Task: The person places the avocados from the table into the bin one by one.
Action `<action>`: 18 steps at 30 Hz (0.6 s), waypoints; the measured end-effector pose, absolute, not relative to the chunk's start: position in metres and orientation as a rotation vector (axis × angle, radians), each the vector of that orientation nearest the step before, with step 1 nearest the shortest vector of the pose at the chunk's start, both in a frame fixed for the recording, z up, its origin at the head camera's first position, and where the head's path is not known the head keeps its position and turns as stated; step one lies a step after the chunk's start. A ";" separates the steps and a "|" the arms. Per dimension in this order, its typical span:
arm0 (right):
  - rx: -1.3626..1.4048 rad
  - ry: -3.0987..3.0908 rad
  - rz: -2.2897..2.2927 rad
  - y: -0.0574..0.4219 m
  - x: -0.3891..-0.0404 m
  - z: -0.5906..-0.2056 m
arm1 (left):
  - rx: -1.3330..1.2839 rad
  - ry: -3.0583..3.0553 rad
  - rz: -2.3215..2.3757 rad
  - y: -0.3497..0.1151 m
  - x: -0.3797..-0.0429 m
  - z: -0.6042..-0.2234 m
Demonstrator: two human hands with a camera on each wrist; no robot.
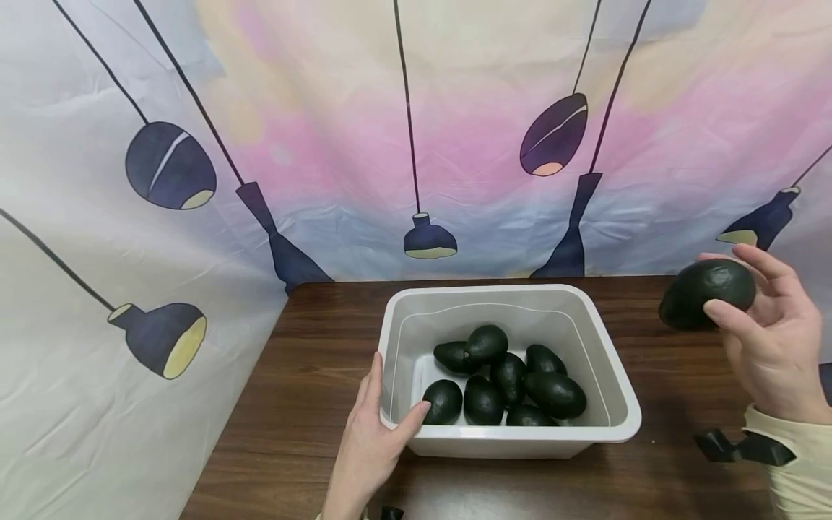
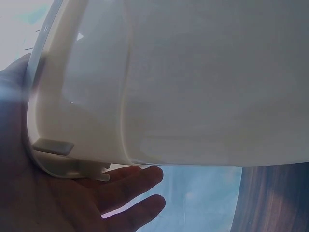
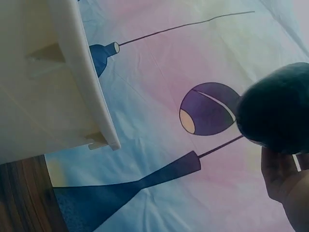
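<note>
A white plastic bin [image 1: 507, 433] on the table holds several dark green avocados [image 1: 483, 401]. At its near left corner my left hand [image 1: 369, 442] grips the rim, thumb over the front edge and fingers along the outer side. From below, the left wrist view shows the bin's wall [image 2: 207, 87] with the fingers [image 2: 128, 188] under the rim. To the right of the bin, my right hand [image 1: 780, 336] holds one avocado [image 1: 705, 292] between thumb and fingers, raised above the table. That same avocado [image 3: 277, 108] appears dark at the right of the right wrist view.
The brown wood-grain table [image 1: 292, 404] extends on both sides of the bin. Behind it hangs a pastel cloth [image 1: 338, 130] printed with dark pendant lamps. A black strap [image 1: 744, 448] is around the right sleeve.
</note>
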State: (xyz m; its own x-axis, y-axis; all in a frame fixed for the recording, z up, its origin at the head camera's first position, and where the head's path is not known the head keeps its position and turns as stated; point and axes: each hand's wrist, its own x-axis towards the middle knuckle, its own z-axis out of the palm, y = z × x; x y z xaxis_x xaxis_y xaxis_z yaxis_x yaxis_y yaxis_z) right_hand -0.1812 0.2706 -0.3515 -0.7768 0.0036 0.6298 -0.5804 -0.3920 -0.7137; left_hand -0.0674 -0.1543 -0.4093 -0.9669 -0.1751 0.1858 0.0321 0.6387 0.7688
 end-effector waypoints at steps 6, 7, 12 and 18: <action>0.859 -1.537 2.068 0.261 -0.180 -0.344 | 0.117 -2.615 -1.245 -0.154 -0.067 -0.409; 0.871 -1.567 2.034 0.259 -0.180 -0.343 | 0.118 -2.616 -1.245 -0.154 -0.067 -0.409; 0.918 -1.738 1.877 0.247 -0.182 -0.338 | 0.123 -2.619 -1.238 -0.154 -0.066 -0.409; 1.025 -1.841 1.774 0.226 -0.183 -0.328 | 0.119 -2.611 -1.247 -0.154 -0.067 -0.409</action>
State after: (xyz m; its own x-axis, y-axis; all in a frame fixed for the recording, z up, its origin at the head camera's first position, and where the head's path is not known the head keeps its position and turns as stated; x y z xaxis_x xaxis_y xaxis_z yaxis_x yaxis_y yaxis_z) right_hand -0.1829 0.2259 -0.3285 -0.6592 -0.2353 0.7142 -0.7224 -0.0655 -0.6883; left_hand -0.0665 -0.1536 -0.4091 -0.9666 -0.1777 0.1848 0.0321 0.6313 0.7749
